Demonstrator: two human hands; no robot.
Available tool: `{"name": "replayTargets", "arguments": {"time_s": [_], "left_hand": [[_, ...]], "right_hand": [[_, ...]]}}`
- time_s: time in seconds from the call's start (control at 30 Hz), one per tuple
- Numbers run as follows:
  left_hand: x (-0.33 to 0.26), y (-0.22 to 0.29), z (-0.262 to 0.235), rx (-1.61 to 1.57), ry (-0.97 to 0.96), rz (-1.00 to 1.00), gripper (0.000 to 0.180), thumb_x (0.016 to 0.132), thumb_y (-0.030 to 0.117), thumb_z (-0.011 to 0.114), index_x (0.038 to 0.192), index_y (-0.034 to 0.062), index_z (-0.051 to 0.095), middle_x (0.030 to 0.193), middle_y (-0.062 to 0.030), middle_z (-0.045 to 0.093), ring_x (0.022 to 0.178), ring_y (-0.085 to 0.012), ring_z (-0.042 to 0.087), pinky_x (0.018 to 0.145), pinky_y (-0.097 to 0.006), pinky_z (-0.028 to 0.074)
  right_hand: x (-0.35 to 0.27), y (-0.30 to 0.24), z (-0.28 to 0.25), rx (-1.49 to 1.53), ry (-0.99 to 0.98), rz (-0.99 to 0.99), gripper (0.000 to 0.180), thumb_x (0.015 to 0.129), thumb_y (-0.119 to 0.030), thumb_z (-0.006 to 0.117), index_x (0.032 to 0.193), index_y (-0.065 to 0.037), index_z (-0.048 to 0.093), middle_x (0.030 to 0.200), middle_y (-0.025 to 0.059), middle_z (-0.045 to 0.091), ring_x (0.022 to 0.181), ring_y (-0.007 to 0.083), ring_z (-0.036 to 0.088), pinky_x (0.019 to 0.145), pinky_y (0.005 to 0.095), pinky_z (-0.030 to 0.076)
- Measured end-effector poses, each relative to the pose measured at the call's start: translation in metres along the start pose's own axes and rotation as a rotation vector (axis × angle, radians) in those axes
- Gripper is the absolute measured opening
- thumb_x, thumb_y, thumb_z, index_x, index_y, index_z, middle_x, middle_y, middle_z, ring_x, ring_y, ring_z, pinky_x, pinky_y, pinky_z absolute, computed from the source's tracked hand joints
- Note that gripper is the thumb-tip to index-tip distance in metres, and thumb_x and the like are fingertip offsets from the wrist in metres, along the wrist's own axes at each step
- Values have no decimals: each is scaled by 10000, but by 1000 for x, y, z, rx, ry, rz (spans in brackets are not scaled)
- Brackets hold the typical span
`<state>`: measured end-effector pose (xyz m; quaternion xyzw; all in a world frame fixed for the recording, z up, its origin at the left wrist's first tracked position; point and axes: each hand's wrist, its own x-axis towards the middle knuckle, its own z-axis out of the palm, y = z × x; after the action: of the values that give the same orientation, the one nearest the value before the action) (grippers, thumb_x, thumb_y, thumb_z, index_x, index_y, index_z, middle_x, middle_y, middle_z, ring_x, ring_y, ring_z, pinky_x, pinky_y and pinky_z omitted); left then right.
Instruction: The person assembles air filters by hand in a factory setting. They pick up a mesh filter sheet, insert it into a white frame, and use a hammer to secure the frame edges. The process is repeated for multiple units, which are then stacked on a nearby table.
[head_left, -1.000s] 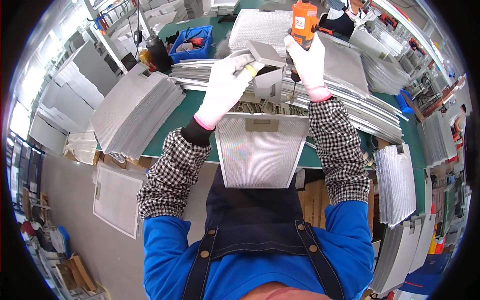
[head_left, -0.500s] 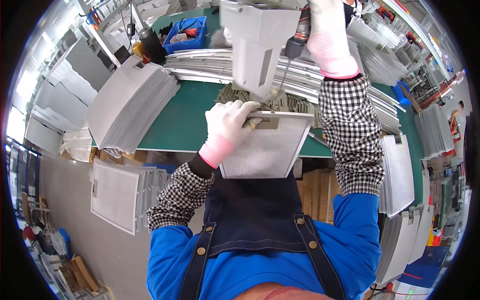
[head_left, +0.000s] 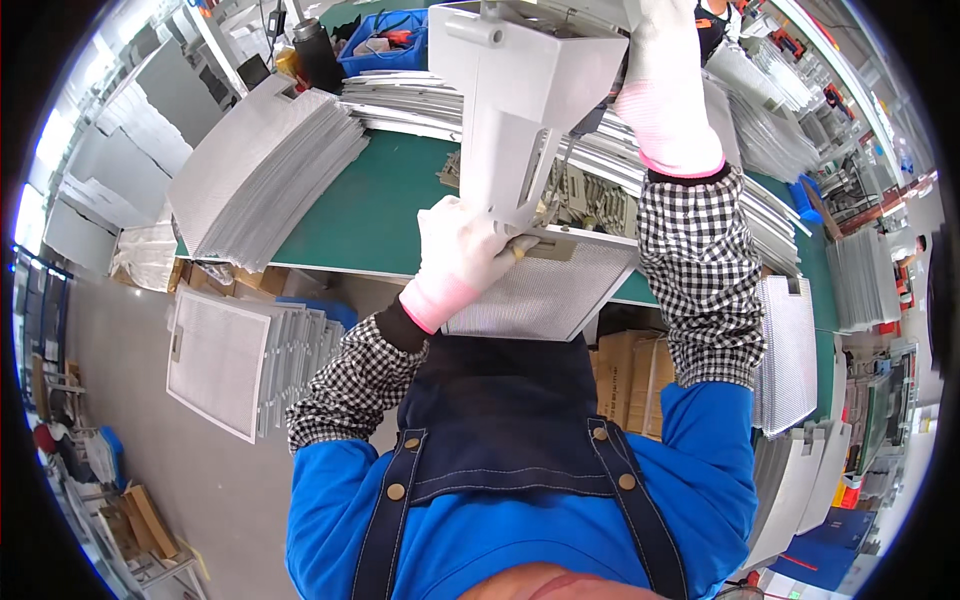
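Observation:
My left hand point(head_left: 462, 245), in a white glove with a pink cuff, grips the upper edge of a framed metal mesh filter panel point(head_left: 560, 295). The panel stands tilted against the front of my apron. Just beyond those fingers the tip of a pale grey housing point(head_left: 505, 100) comes down and hides part of the panel's top edge. My right hand point(head_left: 668, 75) is raised at the top, closed round an electric screwdriver point(head_left: 592, 120). Most of that tool and my right fingertips are hidden behind the housing; its thin bit points down toward the panel's edge.
A green workbench point(head_left: 385, 190) carries a stack of mesh panels point(head_left: 265, 175) at left, long white strips point(head_left: 400, 105), a pile of small metal plates point(head_left: 590, 205) and a blue bin point(head_left: 385, 45). More panels stand at lower left point(head_left: 225, 365) and at right point(head_left: 788, 350).
The housing fills more of the upper middle and now covers most of the screwdriver. The surroundings shift slightly with my head. My left hand keeps its grip on the panel.

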<state>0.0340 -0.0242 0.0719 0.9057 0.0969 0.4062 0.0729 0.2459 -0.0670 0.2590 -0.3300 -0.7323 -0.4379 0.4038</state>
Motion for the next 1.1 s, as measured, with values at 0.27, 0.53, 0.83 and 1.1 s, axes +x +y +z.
{"name": "replayTargets", "arguments": {"time_s": [0.27, 0.53, 0.83, 1.1], "left_hand": [[-3, 0, -4, -3, -7, 47, 300, 766, 336, 801, 1020, 178, 783, 744, -29, 653, 643, -225, 629, 655, -377, 472], [-16, -9, 10, 55, -48, 103, 187, 712, 272, 806, 855, 182, 725, 767, -14, 649, 647, -209, 633, 624, -351, 488], [-17, -8, 3, -165, 133, 231, 220, 692, 206, 781, 907, 180, 747, 808, 21, 668, 708, -215, 658, 609, -355, 494], [-25, -10, -3, -222, 284, -76, 684, 753, 187, 797, 1359, -3, 544, 1171, -194, 638, 1060, -352, 636, 934, -441, 502]], "right_hand": [[2, 1, -2, -13, -5, -47, 587, 852, -156, 723, 1371, 20, 513, 1237, 255, 593, 1103, 440, 600, 935, 451, 485], [-25, -20, 9, -16, -135, 35, 562, 860, -173, 721, 1355, 8, 524, 1215, 228, 601, 1084, 401, 597, 929, 428, 480], [-51, -46, 26, 4, -266, 124, 532, 875, -191, 715, 1339, -2, 535, 1187, 200, 610, 1061, 351, 594, 917, 405, 477], [-34, -22, -16, -167, -102, 106, 506, 889, -208, 711, 1324, -11, 544, 1162, 175, 617, 1040, 307, 591, 907, 384, 474]]}}
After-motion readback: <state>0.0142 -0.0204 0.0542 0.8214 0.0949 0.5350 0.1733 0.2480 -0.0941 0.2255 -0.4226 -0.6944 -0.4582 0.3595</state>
